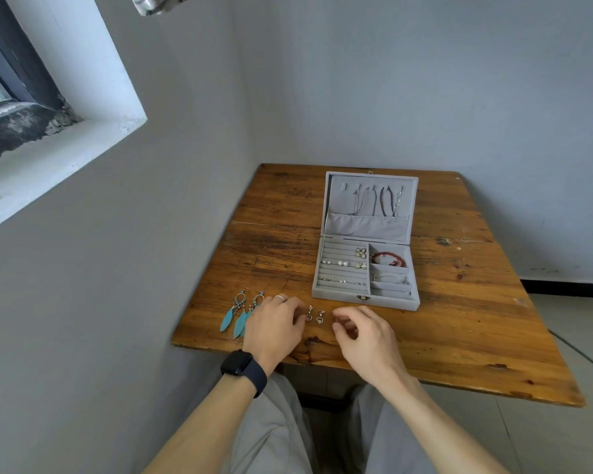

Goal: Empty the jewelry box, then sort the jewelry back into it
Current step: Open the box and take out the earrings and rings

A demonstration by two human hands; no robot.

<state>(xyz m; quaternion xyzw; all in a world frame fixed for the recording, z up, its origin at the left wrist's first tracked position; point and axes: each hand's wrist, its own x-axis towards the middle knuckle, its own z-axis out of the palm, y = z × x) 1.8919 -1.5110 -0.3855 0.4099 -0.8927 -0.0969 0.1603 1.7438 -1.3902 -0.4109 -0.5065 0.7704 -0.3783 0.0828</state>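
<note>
Nearest, both hands rest on the front strip of the wooden table (459,319). The left hand (275,328), with a dark watch (242,369) on its wrist, lies palm down, its fingers curled loosely with nothing visibly pinched. The right hand (363,331) has thumb and forefinger drawn to a narrow gap; whether something tiny sits between them I cannot tell. Between the two hands lie two small drop earrings (314,315), side by side, long axes running away from the person. Just left of the left hand lie two turquoise feather earrings (240,313), feathers pointing toward the person, and a silver ring (279,298) at its knuckles. Beyond the right hand stands the open grey jewelry box (365,304), its long axis running away from the person, lid raised at the back; studs, a red bracelet (387,258) and a silver bangle (390,277) are inside, and necklaces (379,200) hang in the lid.
</note>
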